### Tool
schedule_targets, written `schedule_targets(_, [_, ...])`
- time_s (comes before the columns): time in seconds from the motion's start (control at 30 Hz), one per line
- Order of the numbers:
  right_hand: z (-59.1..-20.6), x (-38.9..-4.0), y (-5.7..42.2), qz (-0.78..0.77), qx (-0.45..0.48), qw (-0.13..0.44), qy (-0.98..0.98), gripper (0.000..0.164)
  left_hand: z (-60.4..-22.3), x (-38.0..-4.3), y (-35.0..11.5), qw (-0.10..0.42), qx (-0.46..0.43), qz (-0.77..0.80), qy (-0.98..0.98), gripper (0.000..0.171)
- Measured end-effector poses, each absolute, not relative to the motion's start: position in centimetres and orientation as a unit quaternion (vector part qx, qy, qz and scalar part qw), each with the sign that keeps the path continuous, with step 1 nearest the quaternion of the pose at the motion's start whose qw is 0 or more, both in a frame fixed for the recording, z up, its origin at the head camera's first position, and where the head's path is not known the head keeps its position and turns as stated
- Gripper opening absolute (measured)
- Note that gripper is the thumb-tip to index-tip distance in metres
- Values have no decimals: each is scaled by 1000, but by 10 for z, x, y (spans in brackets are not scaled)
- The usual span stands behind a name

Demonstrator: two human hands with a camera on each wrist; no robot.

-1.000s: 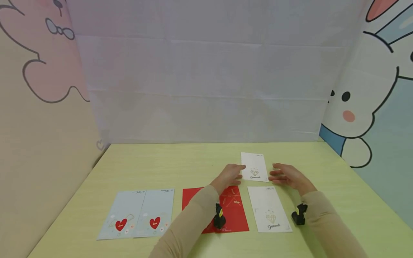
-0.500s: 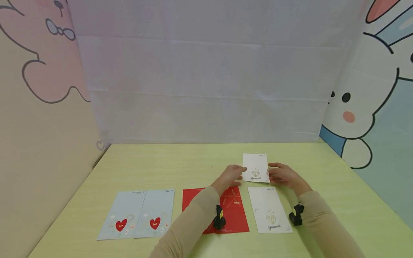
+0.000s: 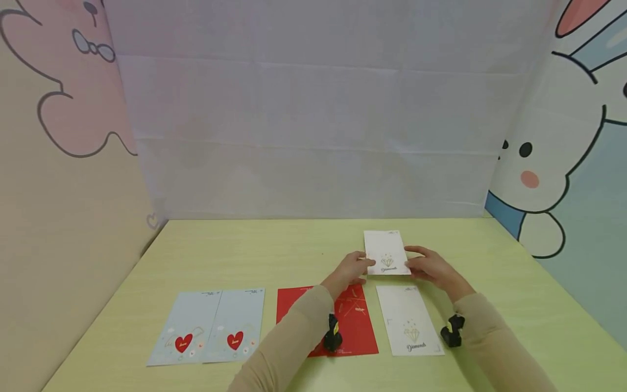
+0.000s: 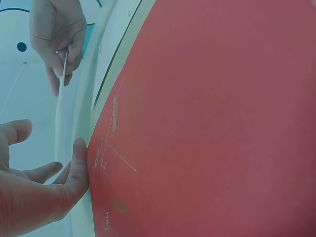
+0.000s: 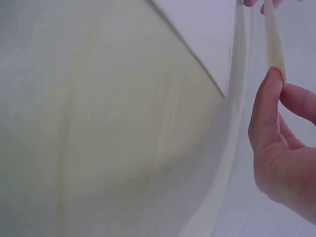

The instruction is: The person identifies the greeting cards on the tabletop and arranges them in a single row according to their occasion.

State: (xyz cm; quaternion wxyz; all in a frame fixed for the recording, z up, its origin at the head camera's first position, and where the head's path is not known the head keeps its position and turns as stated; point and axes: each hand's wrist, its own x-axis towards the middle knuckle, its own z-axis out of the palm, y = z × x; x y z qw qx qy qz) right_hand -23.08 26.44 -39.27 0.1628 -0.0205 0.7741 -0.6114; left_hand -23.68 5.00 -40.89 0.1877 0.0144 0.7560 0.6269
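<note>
Between both hands is a white card (image 3: 384, 247) with a gold diamond print, toward the back right. Its left edge lies in my left hand (image 3: 350, 272), which grips it with one digit over the face. The right hand (image 3: 433, 269) pinches the opposite edge between thumb and fingers. Seen edge-on in the left wrist view, this card is raised off the table and slightly bowed. A second white diamond card (image 3: 409, 321) lies flat just in front. Under the left forearm, partly hidden, is a red card (image 3: 355, 326) with gold lines.
Two light blue cards (image 3: 188, 310) with red hearts lie side by side at the left of the pale green table (image 3: 245, 245). A white sheet (image 3: 313, 136) hangs behind the table's back edge. Cartoon-printed walls stand on both sides.
The right hand has closed in on the white card's right edge from beside it. The card has shifted slightly, and its near edge now sits a little differently. The left hand has barely moved.
</note>
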Motion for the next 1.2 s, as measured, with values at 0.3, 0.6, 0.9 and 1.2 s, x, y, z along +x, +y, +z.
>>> schedule_targets(0.3, [-387, -224, 269, -615, -35, 159, 772, 59, -409, -231, 56, 138, 38, 623, 769, 52])
schedule_targets(0.6, [-385, -214, 280, -587, -39, 139, 797, 57, -405, -224, 69, 105, 58, 602, 789, 60])
schedule_targets(0.9, [-377, -203, 300, -567, -32, 121, 814, 60, -399, -211, 88, 113, 89, 594, 791, 64])
schedule_targets(1.2, [-366, -193, 321, -538, -34, 93, 837, 63, -389, -188, 108, 123, 100, 578, 800, 73])
